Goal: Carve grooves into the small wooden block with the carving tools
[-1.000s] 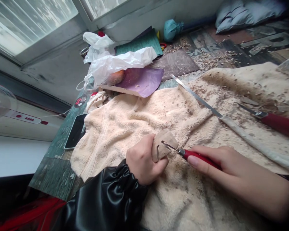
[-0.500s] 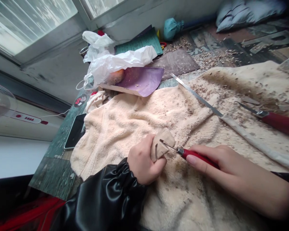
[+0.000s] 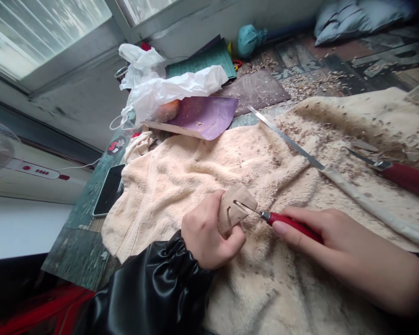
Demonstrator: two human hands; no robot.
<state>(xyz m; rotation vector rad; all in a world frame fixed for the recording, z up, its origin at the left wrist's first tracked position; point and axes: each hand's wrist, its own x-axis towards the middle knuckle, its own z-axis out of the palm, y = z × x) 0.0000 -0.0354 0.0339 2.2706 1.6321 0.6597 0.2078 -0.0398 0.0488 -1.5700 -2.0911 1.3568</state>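
My left hand is closed around a small light-brown block, which looks like wood and has dark grooves cut in its face. In my right hand is a carving knife with a red handle and a thin metal shaft. Its tip touches the block at one of the grooves. Both hands are over a cream towel strewn with brown shavings. A second red-handled carving knife lies on the towel to the right, and a long flat metal blade with a wrapped handle lies beyond my right hand.
Purple paper and a white plastic bag lie behind the towel. A phone or tablet rests at the table's left edge, near a white fan. Loose shavings cover the table at the back right.
The block has tilted slightly and shifted a little to the right in my left hand. My right hand and the knife have also moved slightly right; the tip is still at the groove.
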